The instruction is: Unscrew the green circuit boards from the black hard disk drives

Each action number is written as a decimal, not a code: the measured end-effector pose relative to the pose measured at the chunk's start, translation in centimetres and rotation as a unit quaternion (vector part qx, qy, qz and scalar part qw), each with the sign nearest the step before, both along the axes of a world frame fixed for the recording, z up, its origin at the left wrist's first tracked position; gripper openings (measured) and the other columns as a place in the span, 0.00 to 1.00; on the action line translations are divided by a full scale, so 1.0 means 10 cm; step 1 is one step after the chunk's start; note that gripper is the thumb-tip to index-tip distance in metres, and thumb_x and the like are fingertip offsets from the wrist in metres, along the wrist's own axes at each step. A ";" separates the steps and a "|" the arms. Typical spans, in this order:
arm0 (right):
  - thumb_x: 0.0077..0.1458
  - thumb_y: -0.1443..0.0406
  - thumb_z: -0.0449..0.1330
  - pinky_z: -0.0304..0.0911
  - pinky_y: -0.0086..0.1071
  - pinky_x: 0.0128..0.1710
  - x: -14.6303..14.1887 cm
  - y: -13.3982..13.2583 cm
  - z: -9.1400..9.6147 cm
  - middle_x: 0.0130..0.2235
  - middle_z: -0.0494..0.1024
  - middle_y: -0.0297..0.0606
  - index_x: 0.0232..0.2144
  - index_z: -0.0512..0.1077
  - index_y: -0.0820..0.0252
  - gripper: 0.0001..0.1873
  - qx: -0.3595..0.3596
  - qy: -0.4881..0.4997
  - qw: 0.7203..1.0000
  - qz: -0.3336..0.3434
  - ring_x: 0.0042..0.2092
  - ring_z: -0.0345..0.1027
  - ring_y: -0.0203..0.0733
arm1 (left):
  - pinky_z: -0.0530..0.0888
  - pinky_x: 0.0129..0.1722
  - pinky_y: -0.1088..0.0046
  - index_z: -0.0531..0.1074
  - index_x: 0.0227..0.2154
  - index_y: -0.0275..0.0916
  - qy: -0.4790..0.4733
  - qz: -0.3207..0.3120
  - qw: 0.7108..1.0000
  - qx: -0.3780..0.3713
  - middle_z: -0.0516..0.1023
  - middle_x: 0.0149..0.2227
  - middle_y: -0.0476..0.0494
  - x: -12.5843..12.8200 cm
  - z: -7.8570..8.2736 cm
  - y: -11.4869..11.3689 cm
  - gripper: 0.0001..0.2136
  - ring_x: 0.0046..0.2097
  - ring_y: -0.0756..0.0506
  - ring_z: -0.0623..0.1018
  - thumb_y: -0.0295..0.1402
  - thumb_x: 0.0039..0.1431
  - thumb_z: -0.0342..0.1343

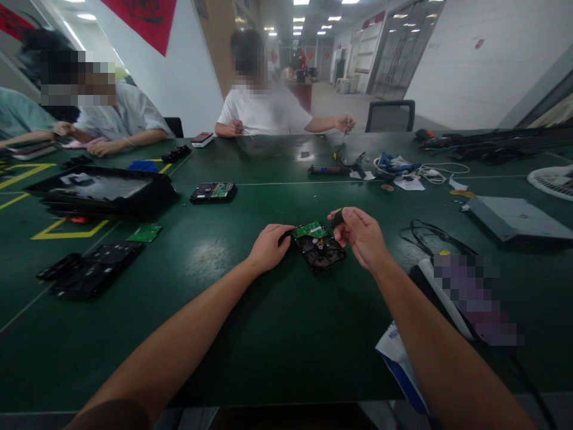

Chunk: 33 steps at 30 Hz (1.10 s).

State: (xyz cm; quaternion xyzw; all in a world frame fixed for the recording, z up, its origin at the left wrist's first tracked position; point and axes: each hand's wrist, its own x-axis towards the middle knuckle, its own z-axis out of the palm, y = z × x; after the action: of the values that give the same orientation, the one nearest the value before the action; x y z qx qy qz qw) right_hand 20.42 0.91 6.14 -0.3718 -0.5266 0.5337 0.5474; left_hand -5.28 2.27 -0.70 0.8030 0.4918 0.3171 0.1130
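Observation:
A hard drive (320, 255) lies on the table in front of me, its green circuit board and dark metal casing facing up. My left hand (270, 248) grips the drive's upper left corner, with fingers and thumb closed around that edge. Over the drive's right side, my right hand (363, 237) is closed on a small screwdriver (336, 219) with a dark, partly yellow handle. Its tip points down toward the circuit board; whether it touches is too small to tell. Further back to the left lies another hard drive (213, 192), its board upward.
A black plastic housing (107, 191), a loose green circuit board (145, 232) and black plastic parts (96, 269) lie left. Right are a grey metal box (521, 218), a phone (474, 298) and cables (441, 236). People sit across the table (250, 334).

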 end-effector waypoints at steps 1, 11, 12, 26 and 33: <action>0.58 0.48 0.67 0.61 0.29 0.21 -0.01 -0.01 0.00 0.45 0.81 0.40 0.37 0.74 0.55 0.18 0.000 0.007 1.000 0.001 0.27 0.70 0.33 | 0.74 0.59 0.56 0.76 0.56 0.43 0.000 -0.002 1.000 0.000 0.81 0.52 0.42 0.00 0.00 0.00 0.16 0.56 0.40 0.77 0.28 0.67 0.55; 0.63 0.44 0.59 0.71 0.34 0.28 0.03 0.03 0.01 0.41 0.81 0.40 0.48 0.76 0.53 0.24 -0.022 0.068 0.997 0.014 0.29 0.74 0.37 | 0.74 0.59 0.56 0.75 0.56 0.42 0.001 -0.006 1.000 0.006 0.81 0.52 0.42 -0.02 -0.02 0.00 0.16 0.56 0.40 0.77 0.29 0.67 0.55; 0.63 0.44 0.60 0.69 0.34 0.26 0.03 0.03 0.02 0.41 0.80 0.40 0.48 0.76 0.53 0.23 -0.021 0.061 0.998 0.010 0.29 0.73 0.37 | 0.74 0.59 0.56 0.75 0.56 0.42 0.001 -0.005 1.000 0.004 0.81 0.52 0.42 -0.02 -0.01 0.00 0.16 0.56 0.40 0.77 0.29 0.67 0.55; 0.59 0.44 0.64 0.63 0.31 0.24 0.00 -0.01 0.01 0.43 0.82 0.39 0.39 0.69 0.53 0.22 -0.020 0.032 0.999 -0.001 0.28 0.73 0.35 | 0.74 0.59 0.55 0.75 0.56 0.43 0.001 0.000 1.000 -0.004 0.81 0.52 0.42 -0.01 0.01 -0.01 0.16 0.56 0.39 0.77 0.29 0.67 0.55; 0.63 0.42 0.58 0.58 0.32 0.20 0.00 0.00 0.05 0.41 0.80 0.41 0.47 0.78 0.53 0.25 -0.026 0.022 0.999 0.012 0.26 0.68 0.35 | 0.74 0.59 0.55 0.75 0.56 0.43 0.001 0.000 1.000 0.001 0.81 0.52 0.42 -0.01 -0.01 0.01 0.16 0.56 0.39 0.77 0.29 0.67 0.55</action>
State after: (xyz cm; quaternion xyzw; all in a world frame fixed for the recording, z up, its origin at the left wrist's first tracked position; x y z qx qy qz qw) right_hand 20.47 0.93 6.63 -0.3678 -0.5051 0.5618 0.5423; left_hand -5.36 2.38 -0.83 0.8032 0.4919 0.3168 0.1121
